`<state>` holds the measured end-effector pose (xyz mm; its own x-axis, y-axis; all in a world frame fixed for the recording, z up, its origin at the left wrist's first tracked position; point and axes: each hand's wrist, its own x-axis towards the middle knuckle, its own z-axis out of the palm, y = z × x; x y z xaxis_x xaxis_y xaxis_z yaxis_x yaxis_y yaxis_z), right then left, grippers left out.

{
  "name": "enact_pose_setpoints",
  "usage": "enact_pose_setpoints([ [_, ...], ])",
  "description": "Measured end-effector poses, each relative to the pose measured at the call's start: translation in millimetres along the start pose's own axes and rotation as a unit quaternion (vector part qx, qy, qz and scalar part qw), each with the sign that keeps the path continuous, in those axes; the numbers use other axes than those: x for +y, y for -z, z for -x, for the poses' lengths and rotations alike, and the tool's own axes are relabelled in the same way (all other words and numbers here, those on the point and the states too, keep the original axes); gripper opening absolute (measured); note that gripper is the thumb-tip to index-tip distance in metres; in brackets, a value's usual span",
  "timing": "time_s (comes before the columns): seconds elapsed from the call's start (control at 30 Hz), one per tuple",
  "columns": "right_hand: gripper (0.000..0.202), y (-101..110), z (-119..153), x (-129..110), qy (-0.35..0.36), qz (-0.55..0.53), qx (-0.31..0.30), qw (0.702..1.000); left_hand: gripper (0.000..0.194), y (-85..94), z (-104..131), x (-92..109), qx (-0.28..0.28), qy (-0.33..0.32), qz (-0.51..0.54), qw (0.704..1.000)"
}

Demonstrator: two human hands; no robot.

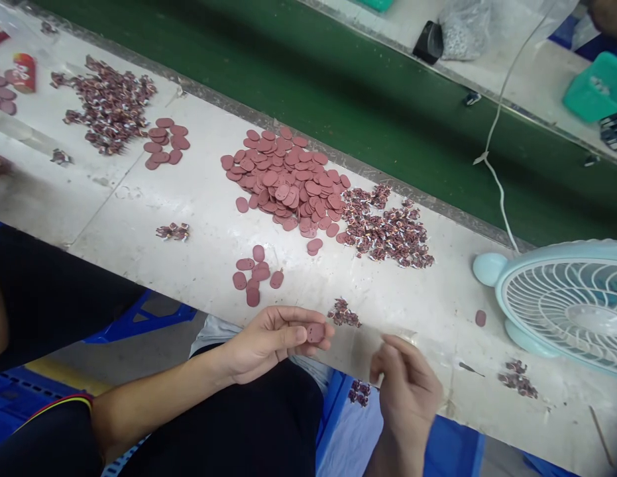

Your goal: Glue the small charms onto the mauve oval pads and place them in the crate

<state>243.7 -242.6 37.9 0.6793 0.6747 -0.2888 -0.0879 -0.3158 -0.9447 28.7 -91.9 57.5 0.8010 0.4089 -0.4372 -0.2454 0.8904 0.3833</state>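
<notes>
My left hand (pixel 271 341) is closed on a reddish-brown oval disc (pixel 315 332) with small holes, held between thumb and fingers above the table's front edge. To its right, my right hand (pixel 407 381) is curled, thumb and forefinger close together; whether anything small is between them is hidden. A small cluster of brown-and-white pieces (pixel 344 313) lies on the table just beyond my hands. Several loose oval discs (pixel 253 275) lie to the left of it. Farther back stands a large heap of the same discs (pixel 288 175), touching a pile of small brown-and-white pieces (pixel 388 228).
A light-blue fan (pixel 576 305) stands at the right, its white cord (pixel 497 172) running up. Another pile of small pieces (pixel 112 109) is at the far left, near a person's dark-clothed leg (pixel 44 291). Across a green gap, another table carries a green bin (pixel 596 86).
</notes>
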Motion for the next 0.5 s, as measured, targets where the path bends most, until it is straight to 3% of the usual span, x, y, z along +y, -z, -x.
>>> enact_pose_setpoints([
  [0.03, 0.028, -11, 1, -5, 0.02, 0.114, 0.011, 0.993, 0.027, -0.1, 0, 0, -0.001, -0.001, -0.002, 1.0],
  [0.17, 0.041, -38, -13, -19, 0.024, 0.352, -0.084, 0.932, 0.026, -1.5, 1, -1, -0.008, 0.003, -0.007, 1.0],
  [0.33, 0.031, -21, -19, -25, -0.006, 0.361, -0.085, 0.929, 0.028, -1.2, 4, -3, 0.004, 0.006, -0.004, 1.0],
  [0.5, 0.033, 0, -3, -21, -0.07, 0.219, -0.085, 0.969, 0.029, -1.9, 3, -4, 0.01, 0.015, -0.009, 1.0],
])
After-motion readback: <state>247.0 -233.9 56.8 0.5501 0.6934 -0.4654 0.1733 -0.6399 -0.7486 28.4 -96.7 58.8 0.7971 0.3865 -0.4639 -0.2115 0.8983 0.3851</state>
